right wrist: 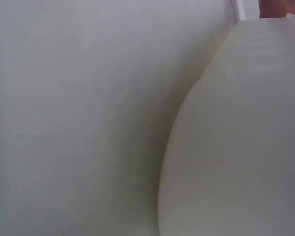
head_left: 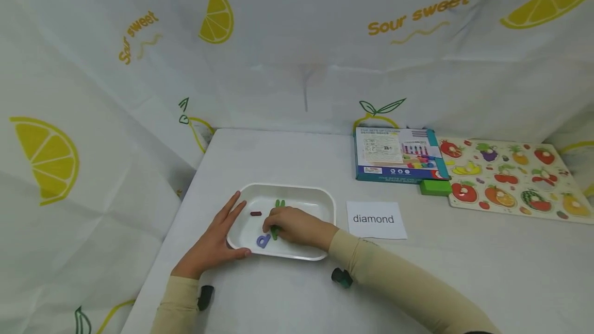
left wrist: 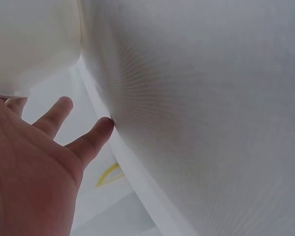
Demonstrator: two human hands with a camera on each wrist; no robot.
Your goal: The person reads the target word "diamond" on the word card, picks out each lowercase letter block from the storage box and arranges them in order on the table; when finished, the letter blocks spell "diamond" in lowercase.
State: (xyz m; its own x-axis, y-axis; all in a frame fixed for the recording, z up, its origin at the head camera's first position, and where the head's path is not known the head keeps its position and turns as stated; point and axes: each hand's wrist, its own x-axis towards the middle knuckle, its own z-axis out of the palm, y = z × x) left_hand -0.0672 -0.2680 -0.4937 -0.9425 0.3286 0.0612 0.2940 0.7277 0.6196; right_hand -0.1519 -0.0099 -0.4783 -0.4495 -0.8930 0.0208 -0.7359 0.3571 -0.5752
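Observation:
A shallow white tray (head_left: 301, 254) lies on the white table. My left hand (head_left: 211, 245) rests at its left end, fingers spread and straight, thumb by the near rim. In the left wrist view the same hand (left wrist: 34, 167) shows its palm beside the tray wall (left wrist: 34, 44). My right hand (head_left: 297, 226) reaches into the tray with curled fingers, pinching a green letter (head_left: 275, 233) that they partly cover. Close by lie a blue-purple letter (head_left: 263, 241), a small dark red bar-shaped piece (head_left: 256, 214) and another green piece (head_left: 280, 203). The right wrist view shows mostly the tray's outer wall (right wrist: 236, 137).
Right of the tray lies a white card (head_left: 377, 220) printed "diamond". Farther back are a flat boxed set (head_left: 399, 154), a green block (head_left: 435, 187) and a fruit puzzle board (head_left: 515, 179). A lemon-patterned white cloth (head_left: 287, 40) hangs behind the table.

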